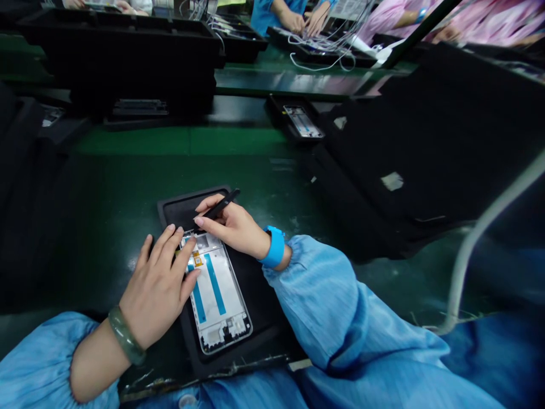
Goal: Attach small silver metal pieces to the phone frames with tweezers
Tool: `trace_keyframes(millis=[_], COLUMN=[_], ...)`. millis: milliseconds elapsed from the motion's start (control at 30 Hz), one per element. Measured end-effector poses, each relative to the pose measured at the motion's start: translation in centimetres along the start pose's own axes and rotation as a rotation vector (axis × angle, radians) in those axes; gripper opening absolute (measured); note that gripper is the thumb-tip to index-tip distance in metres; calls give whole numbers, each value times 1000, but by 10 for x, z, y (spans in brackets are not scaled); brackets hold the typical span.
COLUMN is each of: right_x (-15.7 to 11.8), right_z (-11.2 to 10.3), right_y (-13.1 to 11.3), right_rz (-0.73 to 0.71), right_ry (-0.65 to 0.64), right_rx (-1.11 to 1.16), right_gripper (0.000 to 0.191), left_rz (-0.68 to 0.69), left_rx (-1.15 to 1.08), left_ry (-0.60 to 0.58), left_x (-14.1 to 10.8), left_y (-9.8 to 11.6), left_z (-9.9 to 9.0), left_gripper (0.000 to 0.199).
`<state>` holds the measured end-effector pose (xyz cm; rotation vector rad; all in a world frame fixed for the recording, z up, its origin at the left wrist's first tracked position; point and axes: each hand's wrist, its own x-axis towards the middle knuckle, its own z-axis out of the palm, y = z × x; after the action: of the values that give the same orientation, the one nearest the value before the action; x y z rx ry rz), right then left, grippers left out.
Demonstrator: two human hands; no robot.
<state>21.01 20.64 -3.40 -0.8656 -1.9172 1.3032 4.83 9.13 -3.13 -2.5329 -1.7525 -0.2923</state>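
Note:
A phone frame [223, 284] with blue strips and a small orange flex piece lies in a black foam tray [187, 207] on the green table. My left hand [159, 281], fingers spread, rests over the frame's upper left part and holds nothing. Pinched in my right hand [232, 224] is a black pen-like tool [221, 205]; its lower end, at the frame's top edge, is partly hidden by my fingers. A blue band circles my right wrist, and a green bangle my left.
Black trays [128, 45] are stacked at the back left. Another phone frame [303, 121] sits in a small tray ahead. Large black foam sheets [447, 136] and a pale hose [472, 244] stand right. Other people's hands [304, 24] work across the table.

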Motion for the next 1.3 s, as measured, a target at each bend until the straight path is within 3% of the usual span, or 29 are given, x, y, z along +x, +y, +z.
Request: trace_keyframes(millis=[1300], right_x=[-7], right_z=[0], right_y=[-8], right_rz=[-258], right_ry=[7], right_rx=[-209], right_gripper=[8], left_rz=[-4], left_rx=[-21], left_ry=[2], left_x=[-1], left_y=[0], left_z=[0], left_gripper=[44])
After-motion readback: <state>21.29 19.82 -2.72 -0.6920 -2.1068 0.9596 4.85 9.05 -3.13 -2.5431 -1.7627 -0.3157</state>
